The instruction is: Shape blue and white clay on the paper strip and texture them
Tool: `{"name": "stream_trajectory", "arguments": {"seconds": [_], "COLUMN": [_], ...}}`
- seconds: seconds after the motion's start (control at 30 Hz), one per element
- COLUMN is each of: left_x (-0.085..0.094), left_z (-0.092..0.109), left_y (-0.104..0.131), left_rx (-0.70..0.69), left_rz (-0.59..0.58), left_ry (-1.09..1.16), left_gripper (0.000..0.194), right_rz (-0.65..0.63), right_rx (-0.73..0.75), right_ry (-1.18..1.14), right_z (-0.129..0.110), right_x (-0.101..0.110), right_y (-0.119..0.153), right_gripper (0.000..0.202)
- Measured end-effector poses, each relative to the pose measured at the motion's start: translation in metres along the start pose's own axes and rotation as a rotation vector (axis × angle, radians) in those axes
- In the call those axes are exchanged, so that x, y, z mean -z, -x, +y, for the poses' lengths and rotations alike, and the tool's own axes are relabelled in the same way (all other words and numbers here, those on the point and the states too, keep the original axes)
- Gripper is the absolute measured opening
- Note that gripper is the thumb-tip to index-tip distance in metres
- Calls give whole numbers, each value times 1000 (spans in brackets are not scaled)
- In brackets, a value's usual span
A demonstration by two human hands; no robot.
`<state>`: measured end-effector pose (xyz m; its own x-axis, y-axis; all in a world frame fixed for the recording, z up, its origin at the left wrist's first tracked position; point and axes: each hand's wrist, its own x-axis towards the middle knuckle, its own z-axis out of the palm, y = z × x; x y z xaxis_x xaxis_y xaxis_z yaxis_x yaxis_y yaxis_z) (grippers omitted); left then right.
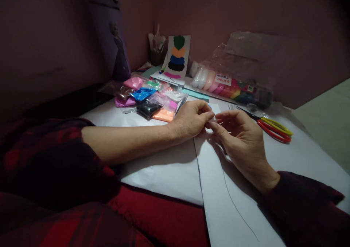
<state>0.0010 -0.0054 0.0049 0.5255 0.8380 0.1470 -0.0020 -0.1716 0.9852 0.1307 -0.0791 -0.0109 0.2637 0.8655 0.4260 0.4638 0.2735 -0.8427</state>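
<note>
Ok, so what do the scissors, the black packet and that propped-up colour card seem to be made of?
Scissors: smooth, shiny red and yellow handles, probably plastic; dark blades likely metal, though dimly lit. Black packet: clear plastic film, judging by its wrinkled shine, around a dark filling, perhaps clay. Colour card: flat, matt paper or thin card, with paint-like patches.

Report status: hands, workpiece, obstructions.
Left hand and right hand pinching small pale piece at fingertips. Piece mostly hidden by fingers; exact shape unclear. Scissors lying beside right hand, not between hands.
</note>
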Motion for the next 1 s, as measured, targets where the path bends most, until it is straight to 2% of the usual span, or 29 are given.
{"name": "stream_trajectory", "arguments": {"seconds": [0.13,0.3,0.47,0.77,1.0], "left_x": [0,2,2,2,3], "left_z": [0,0,2,-2,-5], "left_y": [0,3,3,1,0], "left_rx": [3,-8,25,-32,-52], "left_rz": [1,-47,-93,-48,-37], "left_ry": [30,58,20,-7,10], "left_gripper": [12,11,20,12,10], "right_rz": [1,-9,-4,6,-13], "right_rx": [-24,-6,23,-2,21], "right_ry": [-12,-39,-71,23,78], "right_z": [2,-2,-5,0,1], "right_x": [0,-1,-1,-1,1], "right_y": [0,1,2,1,0], "right_gripper": [33,17,13,23,15]}}
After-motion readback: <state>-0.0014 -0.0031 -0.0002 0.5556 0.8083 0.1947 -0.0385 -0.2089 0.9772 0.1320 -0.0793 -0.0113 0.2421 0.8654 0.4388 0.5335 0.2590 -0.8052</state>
